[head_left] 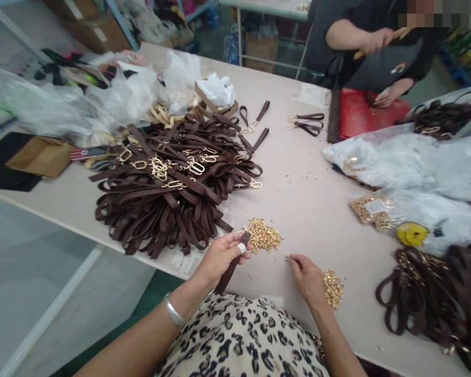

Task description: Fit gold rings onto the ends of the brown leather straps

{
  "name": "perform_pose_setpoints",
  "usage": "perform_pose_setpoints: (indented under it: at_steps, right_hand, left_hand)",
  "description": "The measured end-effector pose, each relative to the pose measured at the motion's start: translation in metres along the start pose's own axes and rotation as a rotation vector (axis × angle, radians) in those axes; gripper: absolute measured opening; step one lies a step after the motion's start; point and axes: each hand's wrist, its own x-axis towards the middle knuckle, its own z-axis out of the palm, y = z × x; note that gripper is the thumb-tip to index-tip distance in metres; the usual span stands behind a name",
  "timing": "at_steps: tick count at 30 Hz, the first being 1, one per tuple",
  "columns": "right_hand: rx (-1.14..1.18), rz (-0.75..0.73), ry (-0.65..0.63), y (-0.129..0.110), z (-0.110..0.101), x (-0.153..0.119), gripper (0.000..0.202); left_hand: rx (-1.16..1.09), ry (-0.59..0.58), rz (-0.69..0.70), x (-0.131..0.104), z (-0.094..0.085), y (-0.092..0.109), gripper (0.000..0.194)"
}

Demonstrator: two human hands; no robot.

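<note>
Clock from wearer's torso. Brown paper [41,156] on black sheet [11,157] at 10. Clear plastic bags [121,99] at 11, behind big heap of dark brown straps [168,209], also 11, gold clasps [158,168] mixed in. Left hand [222,257] at 12: pinches one dark brown strap [245,239] near its end, thumb against fingers, rest of strap hanging toward torso; white wrap [241,248] on a finger. Larger pile of small gold pieces [264,235] on counter [286,214], between 12 and 1, just beyond left hand's fingertips. Right hand [306,276] at 2: thumb and index pinch a tiny piece [287,258], too small to identify, well apart from the strap. Smaller gold pile [333,289] beside right wrist. Co-worker [380,57] at 1, one hand on wooden handle [400,33], other on red mat [361,115]. White plastic bags [419,162] between 1 and 2. Second strap heap [427,293], clasps showing, between 2 and 3.
</note>
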Motion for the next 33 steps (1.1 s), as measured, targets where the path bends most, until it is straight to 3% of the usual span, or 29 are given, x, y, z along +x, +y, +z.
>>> perform_pose_setpoints:
  at_steps: [4, 8, 11, 16, 19, 24, 29, 31, 33]
  right_hand:
    - [-0.002, -0.001, 0.045, 0.002, -0.005, -0.003, 0.027]
    - [-0.044, 0.050, 0.180, 0.011, -0.025, -0.008, 0.030]
    - [-0.103, 0.085, 0.189, 0.021, -0.040, -0.014, 0.028]
    - [-0.196, -0.190, 0.001, 0.015, -0.033, -0.027, 0.023]
    - [-0.269, -0.261, -0.006, 0.005, -0.016, -0.029, 0.025]
    - [-0.255, -0.152, 0.027, 0.002, 0.001, -0.019, 0.023]
    - [-0.165, -0.110, -0.008, 0.000, -0.008, -0.010, 0.022]
    - [-0.051, -0.054, -0.024, -0.013, -0.017, -0.010, 0.024]
    - [0.203, 0.044, -0.051, -0.035, -0.025, -0.010, 0.026]
  left_hand:
    - [0.025, -0.020, -0.005, -0.001, 0.002, -0.001, 0.030]
    - [0.033, -0.015, -0.011, 0.000, 0.000, -0.007, 0.031]
    - [0.018, -0.016, -0.025, 0.002, 0.000, -0.012, 0.032]
    - [0.013, -0.041, -0.040, 0.001, 0.006, -0.013, 0.028]
    - [0.030, -0.056, -0.041, 0.000, 0.010, -0.013, 0.028]
    - [0.062, -0.148, -0.034, -0.003, 0.015, -0.015, 0.030]
    - [0.073, -0.182, -0.018, -0.005, 0.019, -0.019, 0.032]
    - [0.085, -0.183, -0.010, -0.004, 0.022, -0.022, 0.032]
    - [0.104, -0.200, 0.003, -0.004, 0.025, -0.023, 0.032]
